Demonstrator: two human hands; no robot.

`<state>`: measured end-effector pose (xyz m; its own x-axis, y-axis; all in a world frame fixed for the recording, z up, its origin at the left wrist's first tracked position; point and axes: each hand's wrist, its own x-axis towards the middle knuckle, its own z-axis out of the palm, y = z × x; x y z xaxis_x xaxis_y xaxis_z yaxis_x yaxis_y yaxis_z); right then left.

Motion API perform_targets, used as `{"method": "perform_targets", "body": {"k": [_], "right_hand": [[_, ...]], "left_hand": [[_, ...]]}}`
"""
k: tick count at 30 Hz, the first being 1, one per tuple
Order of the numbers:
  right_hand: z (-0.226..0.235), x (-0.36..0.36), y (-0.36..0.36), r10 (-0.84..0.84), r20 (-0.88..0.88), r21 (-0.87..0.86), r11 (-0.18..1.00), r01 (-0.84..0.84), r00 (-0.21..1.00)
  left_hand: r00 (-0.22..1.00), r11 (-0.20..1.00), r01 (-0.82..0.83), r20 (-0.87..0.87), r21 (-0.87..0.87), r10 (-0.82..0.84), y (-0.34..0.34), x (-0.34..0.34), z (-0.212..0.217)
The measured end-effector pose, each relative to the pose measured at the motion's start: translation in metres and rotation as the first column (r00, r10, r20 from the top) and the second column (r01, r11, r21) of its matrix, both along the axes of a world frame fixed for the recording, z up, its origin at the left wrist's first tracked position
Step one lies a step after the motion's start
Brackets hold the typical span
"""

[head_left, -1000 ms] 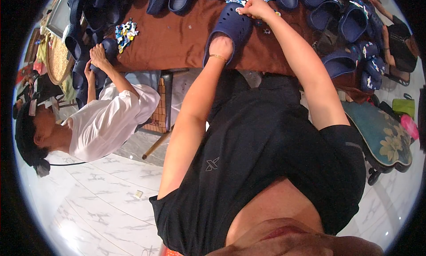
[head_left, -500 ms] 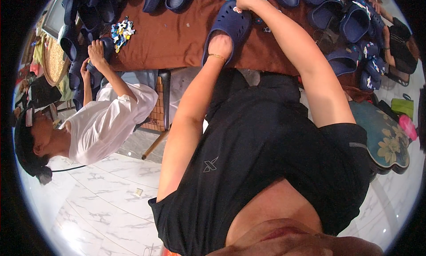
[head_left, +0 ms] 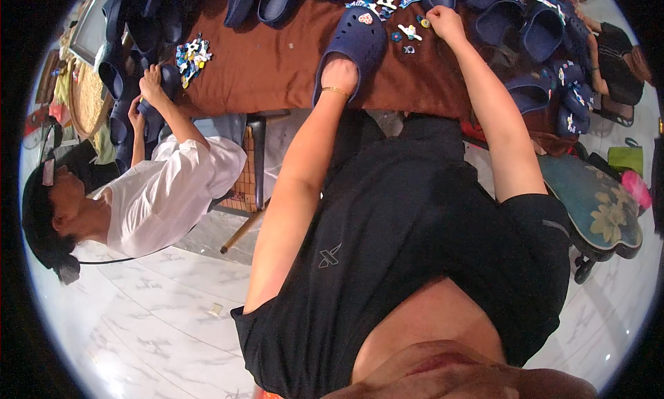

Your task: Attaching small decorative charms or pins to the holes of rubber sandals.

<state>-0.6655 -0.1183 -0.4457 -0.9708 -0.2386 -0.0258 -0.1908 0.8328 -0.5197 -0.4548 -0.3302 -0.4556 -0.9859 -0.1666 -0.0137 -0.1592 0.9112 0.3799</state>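
Note:
A navy blue clog (head_left: 373,49) with holes lies in front of me, toe pointing away. My left hand (head_left: 340,75) is inside its opening, the fingers hidden under the upper. A white heart-shaped charm with red marks (head_left: 365,18) sits on the toe, and a blue-and-white lettered charm (head_left: 360,3) is at its front edge. To the right of the clog, my right hand (head_left: 446,24) is closed in a pinch at a small round yellowish charm (head_left: 425,23). Loose charms (head_left: 410,32) lie between this hand and the clog.
Other navy clogs (head_left: 280,3) line the far side and both ends of the brown cloth-covered table (head_left: 256,67). A pile of charms (head_left: 193,58) lies at the left. A person in white (head_left: 173,191) handles a clog there; another person's arm (head_left: 596,56) reaches in at the right.
My right hand has moved from the clog's toe rightward to the loose charms. The heart-shaped charm on the toe is now uncovered. My left hand stays inside the clog.

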Motion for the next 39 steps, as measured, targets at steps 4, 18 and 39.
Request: {"method": "perform_targets", "body": {"k": [4, 18, 39], "right_hand": [[0.004, 0.011, -0.011, -0.032, -0.011, 0.076, 0.997, 0.033, 0.999], [0.029, 0.038, -0.002, 0.138, -0.074, 0.269, 0.956, -0.114, 0.988], [0.035, 0.059, -0.036, 0.312, -0.069, -0.165, 0.933, -0.319, 0.948]], "left_hand": [[0.998, 0.994, -0.047, 0.037, -0.103, 0.051, -0.008, -0.001, 0.007], [0.937, 0.977, 0.212, -0.283, -0.014, -0.207, 0.014, -0.034, 0.141], [0.948, 0.988, 0.118, -0.307, 0.1, -0.082, 0.005, 0.007, 0.078]]}}
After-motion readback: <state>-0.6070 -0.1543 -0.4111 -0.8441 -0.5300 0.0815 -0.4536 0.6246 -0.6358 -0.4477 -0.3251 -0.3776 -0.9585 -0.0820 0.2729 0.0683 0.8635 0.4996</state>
